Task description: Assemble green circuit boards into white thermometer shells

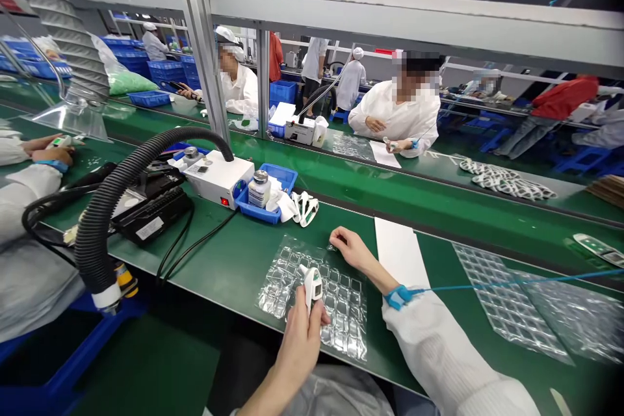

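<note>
My left hand (pixel 299 335) is closed around a white ear thermometer (pixel 312 289), its narrow probe tip pointing up and away and its small dark screen facing up. Beneath it lies a clear plastic tray of square pockets (pixel 275 279). My right hand (pixel 348 247) is at the tray's far right corner, fingers curled and pinched near the surface. A small clear or shiny bit shows at those fingertips, too small to name. A blue wrist strap (pixel 398 297) with a cord circles my right wrist. White paper sheets (pixel 397 244) lie beside that forearm.
A blue bin (pixel 260 211) holds a bottle (pixel 259 188) and white wipes. Left of it are a white box with a red switch (pixel 219 179) and a black hose (pixel 92 227). More clear trays (pixel 507 299) lie right. A thermometer (pixel 597 249) sits on the green belt. Co-workers sit across and left.
</note>
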A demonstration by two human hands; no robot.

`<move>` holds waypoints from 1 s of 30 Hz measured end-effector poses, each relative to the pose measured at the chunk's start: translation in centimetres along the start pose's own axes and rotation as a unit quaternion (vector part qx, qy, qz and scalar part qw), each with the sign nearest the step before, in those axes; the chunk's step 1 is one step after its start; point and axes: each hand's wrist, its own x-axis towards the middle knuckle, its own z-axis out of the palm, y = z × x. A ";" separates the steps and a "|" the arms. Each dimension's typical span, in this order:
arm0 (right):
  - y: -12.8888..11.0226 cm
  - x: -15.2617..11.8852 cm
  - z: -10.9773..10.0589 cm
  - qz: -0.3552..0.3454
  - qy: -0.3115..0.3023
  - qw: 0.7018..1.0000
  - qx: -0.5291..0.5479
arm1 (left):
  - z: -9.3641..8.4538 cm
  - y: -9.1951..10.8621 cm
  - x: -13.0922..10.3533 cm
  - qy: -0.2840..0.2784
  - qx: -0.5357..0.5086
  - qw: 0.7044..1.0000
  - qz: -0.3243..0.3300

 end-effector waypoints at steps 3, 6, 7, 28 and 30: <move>0.3 0.1 0.5 -0.003 -0.007 1.000 -0.004 | 0.0 0.0 0.1 0.001 0.002 1.000 -0.001; 0.4 0.0 0.9 -0.006 -0.009 1.000 -0.022 | 0.0 -0.1 0.0 0.001 -0.001 1.000 -0.003; 0.3 -0.1 1.1 -0.007 -0.009 0.999 -0.032 | 0.0 -0.1 0.0 0.002 -0.004 1.000 -0.004; -0.7 -2.0 -0.6 -0.059 -0.063 0.976 -0.201 | 0.2 -1.5 0.6 0.037 -0.037 0.998 -0.021; -0.6 -2.2 -1.6 -0.048 -0.053 0.974 -0.216 | 0.3 -1.6 0.8 0.045 -0.030 0.998 -0.030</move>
